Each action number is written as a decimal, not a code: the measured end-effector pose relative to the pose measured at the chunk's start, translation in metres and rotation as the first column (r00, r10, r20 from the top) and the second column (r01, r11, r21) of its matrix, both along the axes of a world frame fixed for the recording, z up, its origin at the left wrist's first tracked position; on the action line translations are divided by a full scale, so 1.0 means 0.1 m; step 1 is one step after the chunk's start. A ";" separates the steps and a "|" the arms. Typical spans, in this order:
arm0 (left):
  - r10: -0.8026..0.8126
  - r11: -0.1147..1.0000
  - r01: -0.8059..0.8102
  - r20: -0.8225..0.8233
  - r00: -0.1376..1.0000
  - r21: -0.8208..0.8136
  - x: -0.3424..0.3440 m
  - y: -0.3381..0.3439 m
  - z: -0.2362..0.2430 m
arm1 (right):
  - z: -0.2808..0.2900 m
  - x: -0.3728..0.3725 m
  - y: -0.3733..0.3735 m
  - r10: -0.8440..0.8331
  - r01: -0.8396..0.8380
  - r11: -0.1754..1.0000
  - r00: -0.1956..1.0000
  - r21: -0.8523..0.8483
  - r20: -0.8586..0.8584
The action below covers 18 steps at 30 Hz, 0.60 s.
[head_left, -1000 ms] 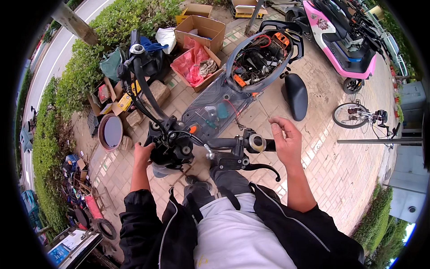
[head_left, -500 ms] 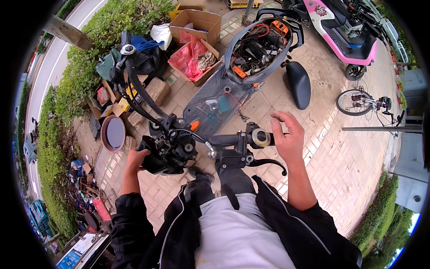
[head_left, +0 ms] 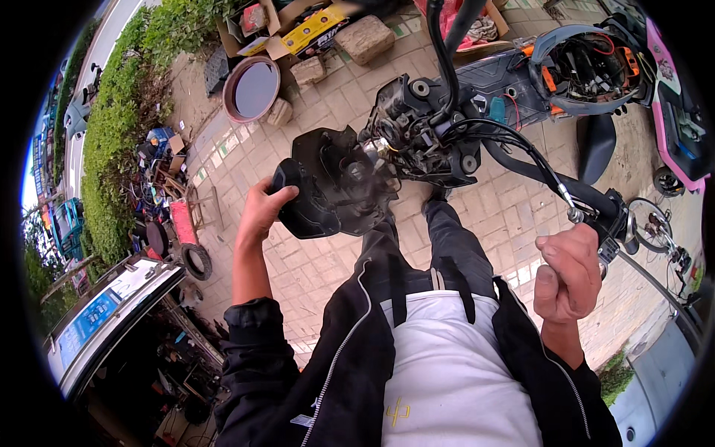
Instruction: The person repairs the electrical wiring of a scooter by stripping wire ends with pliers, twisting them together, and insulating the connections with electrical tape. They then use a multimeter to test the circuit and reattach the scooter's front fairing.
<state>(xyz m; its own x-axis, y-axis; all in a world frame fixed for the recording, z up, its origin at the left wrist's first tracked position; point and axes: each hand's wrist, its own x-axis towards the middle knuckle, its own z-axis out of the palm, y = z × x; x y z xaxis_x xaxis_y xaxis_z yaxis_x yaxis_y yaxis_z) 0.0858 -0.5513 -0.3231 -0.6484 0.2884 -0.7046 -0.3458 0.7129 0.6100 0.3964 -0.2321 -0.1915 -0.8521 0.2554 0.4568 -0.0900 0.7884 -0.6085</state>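
Observation:
My left hand [head_left: 267,211] grips the edge of a black plastic cover [head_left: 324,179], which is tilted out from the mechanism [head_left: 413,127] at the scooter's front column; whether they still join is unclear. My right hand [head_left: 567,276] is curled beside the black handlebar [head_left: 577,192] and its cables, with nothing visible in it. Behind lie the scooter's floorboard [head_left: 488,86] and seatless body [head_left: 592,74], with wires and orange parts exposed inside. A black seat [head_left: 596,145] rests on the paving.
A basin of liquid [head_left: 252,89], stone blocks [head_left: 365,41] and boxes [head_left: 313,30] line the upper left. A pink scooter [head_left: 678,104] and a bicycle wheel [head_left: 649,223] are at the right. Piled parts [head_left: 156,164], a tire [head_left: 195,261] and a white-framed structure [head_left: 112,313] stand left.
My left hand has pulled the black cover outward from the column, showing more of its inside. My right fingers have curled closer. The view has swung, shifting the scooter up and right.

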 end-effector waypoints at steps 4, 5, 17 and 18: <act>-0.023 0.998 0.022 0.021 1.000 0.051 -0.02 -0.01 -0.13 | -0.63 -0.27 -0.60 -0.056 0.129 0.861 0.986 -0.492 0.160; -0.005 0.996 0.001 0.042 0.999 0.088 -0.04 -0.05 -0.19 | -0.77 -0.35 -0.71 -0.048 0.182 0.820 0.967 -0.543 0.252; 0.060 0.971 -0.086 0.117 0.991 0.225 -0.11 -0.48 -0.53 | -3.15 -1.19 -1.54 -0.049 0.671 0.045 0.742 -0.740 0.669; 0.064 0.971 -0.088 0.110 0.992 0.224 -0.11 -0.47 -0.55 | -3.31 -1.28 -1.56 -0.059 0.682 -0.048 0.728 -0.730 0.683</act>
<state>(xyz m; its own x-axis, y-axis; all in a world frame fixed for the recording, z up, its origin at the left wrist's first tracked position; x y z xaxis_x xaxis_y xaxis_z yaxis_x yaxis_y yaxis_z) 0.0751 -0.5988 -0.3778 -0.6033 0.4017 -0.6890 -0.4622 0.5280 0.7125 0.2686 -0.3883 -0.5223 -0.4110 0.4938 -0.7663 0.4257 -0.6394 -0.6403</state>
